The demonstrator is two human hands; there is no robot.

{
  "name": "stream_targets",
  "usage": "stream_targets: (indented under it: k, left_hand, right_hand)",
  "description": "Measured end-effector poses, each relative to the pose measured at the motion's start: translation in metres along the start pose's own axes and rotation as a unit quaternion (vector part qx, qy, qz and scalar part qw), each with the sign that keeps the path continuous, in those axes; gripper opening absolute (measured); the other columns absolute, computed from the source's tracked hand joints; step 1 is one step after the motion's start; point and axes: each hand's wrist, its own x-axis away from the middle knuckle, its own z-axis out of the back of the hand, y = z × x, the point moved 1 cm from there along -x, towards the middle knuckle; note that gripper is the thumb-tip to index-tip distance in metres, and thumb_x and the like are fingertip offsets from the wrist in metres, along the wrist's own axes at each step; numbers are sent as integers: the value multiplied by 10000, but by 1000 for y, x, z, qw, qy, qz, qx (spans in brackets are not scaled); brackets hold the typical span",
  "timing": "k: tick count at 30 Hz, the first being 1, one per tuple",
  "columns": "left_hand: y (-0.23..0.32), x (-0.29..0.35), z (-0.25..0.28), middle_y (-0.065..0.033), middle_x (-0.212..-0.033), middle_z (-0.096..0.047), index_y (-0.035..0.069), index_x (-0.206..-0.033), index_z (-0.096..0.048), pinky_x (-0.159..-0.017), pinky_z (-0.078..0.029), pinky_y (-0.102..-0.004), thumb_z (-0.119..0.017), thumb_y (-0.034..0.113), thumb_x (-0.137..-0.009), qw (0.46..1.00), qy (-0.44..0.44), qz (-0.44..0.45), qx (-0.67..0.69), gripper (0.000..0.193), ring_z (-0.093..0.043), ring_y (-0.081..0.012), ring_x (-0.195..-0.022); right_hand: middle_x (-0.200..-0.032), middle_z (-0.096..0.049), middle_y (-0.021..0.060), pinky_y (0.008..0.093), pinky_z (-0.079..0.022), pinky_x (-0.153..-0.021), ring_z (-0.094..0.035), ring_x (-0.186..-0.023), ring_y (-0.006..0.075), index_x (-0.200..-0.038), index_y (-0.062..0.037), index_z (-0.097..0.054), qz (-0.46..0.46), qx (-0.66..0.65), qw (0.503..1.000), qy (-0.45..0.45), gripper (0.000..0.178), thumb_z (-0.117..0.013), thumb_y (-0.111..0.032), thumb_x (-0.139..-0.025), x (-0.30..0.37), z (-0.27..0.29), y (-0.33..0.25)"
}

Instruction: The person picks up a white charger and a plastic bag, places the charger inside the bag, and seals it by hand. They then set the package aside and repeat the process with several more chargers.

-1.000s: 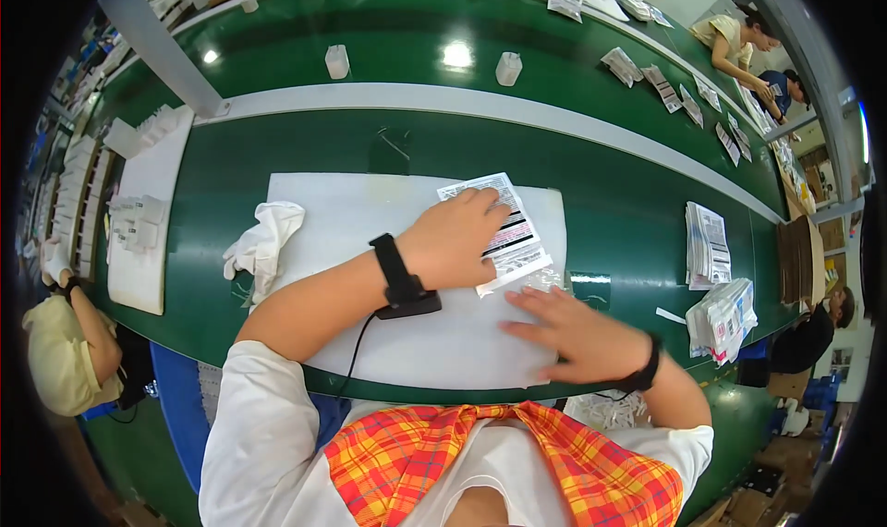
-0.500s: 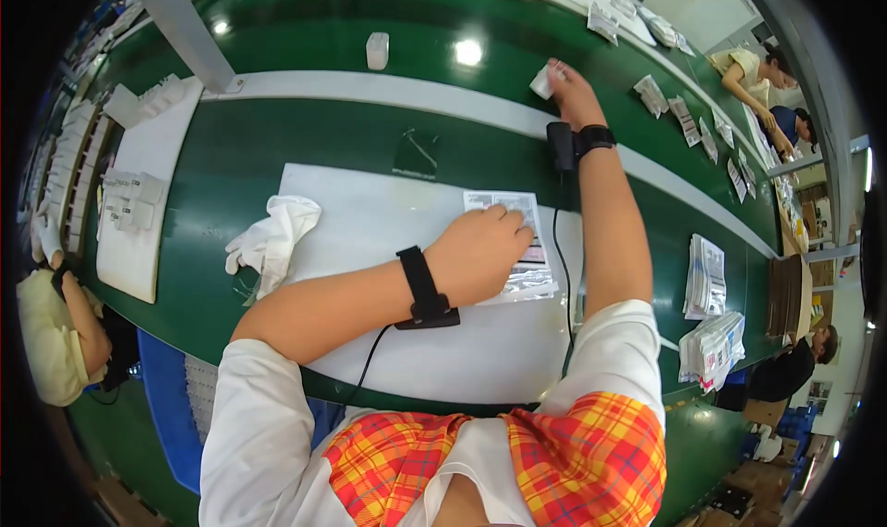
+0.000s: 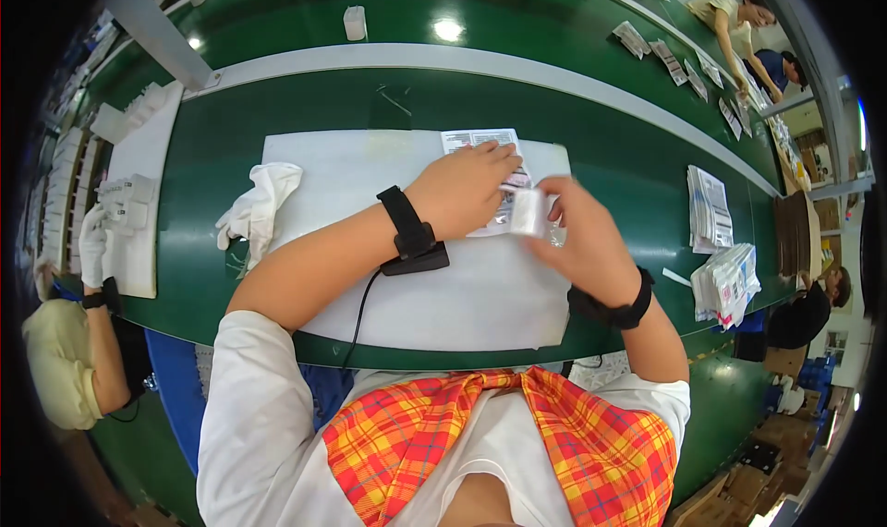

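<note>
the left hand lies on the printed packet, grip unclear; beside it, the right hand pinches a small white box. pairing them seems underway; next likely calls for careful aligning.

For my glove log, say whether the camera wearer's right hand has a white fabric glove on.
No: the right hand is bare, gripping a small white block-shaped item.

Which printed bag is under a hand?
The bag on the white mat, with the left hand across it. Other bags lie right of the mat or beyond the rail.
</note>
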Motion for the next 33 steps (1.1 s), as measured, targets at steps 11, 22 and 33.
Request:
stream_targets:
  k: [11,22,33]
  left_hand:
    - [19,9,5,-245,-1495,-354,0,-1428,-369,-1127,-208,-603,-483,384,-943,998,-40,46,-28,629,-296,-435,-1404]
    - [21,8,26,-223,-1432,-443,-4,-1362,-451,-1073,-353,-508,-512,298,-912,985,-81,76,135,545,-376,-409,-1355]
    - [-5,-1,5,-167,-1296,-579,7,-1280,-560,-992,-447,-410,-613,268,-827,999,33,-19,-26,526,-534,-340,-1149]
  right_hand:
    - [-1065,-528,165,365,-473,-838,-547,-966,335,-1097,-1,-502,-77,69,992,76,543,-799,-149,-666,-13,-27,-1]
    - [-1037,-522,171,367,-468,-859,-544,-972,359,-1077,-8,-505,-24,115,984,132,499,-770,-160,-682,-6,-28,-13]
    - [-1051,-545,144,386,-452,-889,-546,-1030,344,-1097,-26,-549,46,29,996,75,408,-712,-100,-730,2,-20,4]
